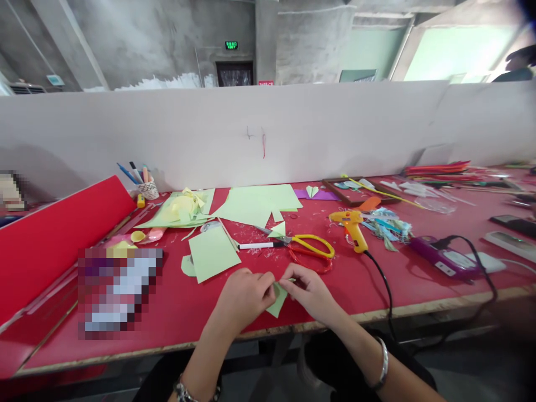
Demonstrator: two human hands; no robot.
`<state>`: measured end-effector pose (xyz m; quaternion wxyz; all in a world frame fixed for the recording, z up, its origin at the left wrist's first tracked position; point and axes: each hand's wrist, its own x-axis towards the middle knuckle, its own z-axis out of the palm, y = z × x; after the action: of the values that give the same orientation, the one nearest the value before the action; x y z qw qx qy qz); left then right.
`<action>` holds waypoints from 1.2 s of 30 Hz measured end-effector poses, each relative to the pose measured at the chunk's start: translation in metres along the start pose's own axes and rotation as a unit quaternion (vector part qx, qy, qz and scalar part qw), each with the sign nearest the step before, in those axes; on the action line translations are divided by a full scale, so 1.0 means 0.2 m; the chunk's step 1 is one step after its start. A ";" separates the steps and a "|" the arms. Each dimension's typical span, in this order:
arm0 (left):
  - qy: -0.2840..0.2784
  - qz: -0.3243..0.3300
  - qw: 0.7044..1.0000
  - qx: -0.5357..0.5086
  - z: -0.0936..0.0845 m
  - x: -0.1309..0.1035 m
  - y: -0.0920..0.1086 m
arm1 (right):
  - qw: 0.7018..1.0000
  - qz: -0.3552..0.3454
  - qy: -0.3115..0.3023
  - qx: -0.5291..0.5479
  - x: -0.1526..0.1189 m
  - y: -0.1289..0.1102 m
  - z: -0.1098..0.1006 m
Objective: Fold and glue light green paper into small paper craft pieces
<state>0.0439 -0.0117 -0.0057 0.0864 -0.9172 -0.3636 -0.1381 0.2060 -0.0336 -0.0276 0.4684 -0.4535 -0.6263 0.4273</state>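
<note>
Between my two hands, near the table's front edge, is a small piece of light green paper (276, 301). My left hand (250, 290) pinches its left side with thumb and forefinger. With closed fingertips my right hand (309, 290) grips the same paper at its upper right. Just beyond my hands lie a black-and-white marker (257, 245) and scissors (314, 245) with yellow and red handles. A cut scrap of green paper (277, 229) rests by the scissors' blades. To the left is a flat green sheet (213, 254).
A yellow glue gun (352, 226) with a black cord lies to the right, near a purple power box (446, 258). Larger green sheets (263, 204) lie at the back. A pen cup (148, 188) and a red board (62, 240) are at left. A white partition (188, 134) stands behind.
</note>
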 end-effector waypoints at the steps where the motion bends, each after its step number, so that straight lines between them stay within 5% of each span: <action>1: 0.004 0.003 1.000 -0.003 -0.01 0.00 -0.01 | 1.000 0.007 0.000 0.008 0.00 -0.01 0.00; 12: 0.017 -0.050 0.999 0.014 -0.07 -0.05 -0.11 | 0.998 0.034 0.024 0.045 0.01 0.00 -0.02; 18: 0.047 -0.147 0.986 0.067 -0.08 -0.08 -0.18 | 0.995 0.044 0.066 0.065 0.01 0.02 -0.02; 22: 0.087 -0.172 0.976 -0.097 -0.09 -0.06 -0.14 | 0.995 0.049 0.067 0.055 0.02 0.02 -0.01; 25: 0.043 -0.127 0.962 -0.239 -0.10 -0.04 -0.10 | 0.996 0.038 0.068 0.037 0.01 0.01 -0.02; 29: -0.016 -0.090 0.957 -0.274 -0.08 -0.02 -0.06 | 0.994 -0.040 0.085 -0.053 0.01 0.01 -0.03; 33: -0.035 -0.066 0.969 -0.234 -0.04 -0.01 -0.03 | 0.942 -0.193 0.086 -0.260 0.00 0.00 -0.02; 36: -0.027 -0.074 0.962 -0.261 -0.04 0.00 -0.02 | 0.923 -0.225 0.072 -0.304 0.00 0.01 0.00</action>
<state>0.0390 -0.0111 0.0013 -0.1767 -0.8817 -0.3841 -0.2093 0.2062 -0.0342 -0.0292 0.4355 -0.4505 -0.7766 0.0656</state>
